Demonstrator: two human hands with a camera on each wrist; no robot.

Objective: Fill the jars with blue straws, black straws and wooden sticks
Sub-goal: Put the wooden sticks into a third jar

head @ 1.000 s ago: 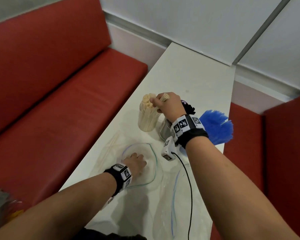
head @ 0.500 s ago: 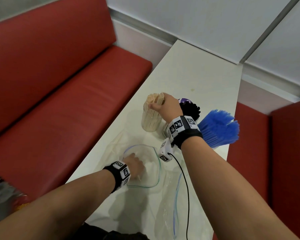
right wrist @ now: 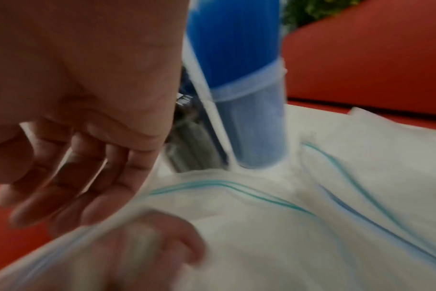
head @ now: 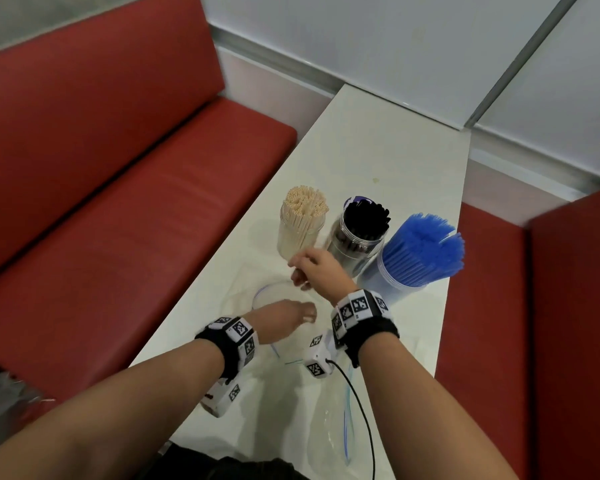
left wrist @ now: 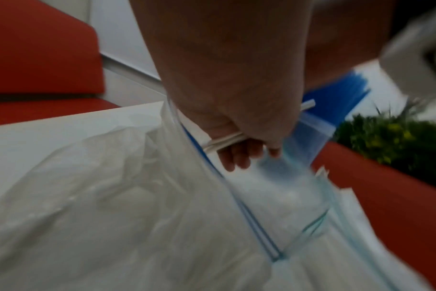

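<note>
Three clear jars stand mid-table: one packed with wooden sticks (head: 302,220), one with black straws (head: 359,230), one with blue straws (head: 418,254) (right wrist: 239,78). In front of them lies a clear zip bag (head: 267,296) (left wrist: 274,187), its mouth agape. My left hand (head: 305,315) (left wrist: 249,155) is inside the bag's mouth, fingers curled round a few wooden sticks (left wrist: 222,142). My right hand (head: 300,271) (right wrist: 50,196) hovers just above, in front of the stick jar, fingers loose and holding nothing.
The narrow white table (head: 378,150) runs between red bench seats on the left (head: 136,254) and right (head: 534,323). A second clear zip bag (head: 336,438) lies at the near end. A black cable (head: 357,403) trails from my right wrist.
My right hand left the top of the wooden-stick jar and came back down toward the bag. My left hand stayed in the bag's mouth, shifting slightly right.
</note>
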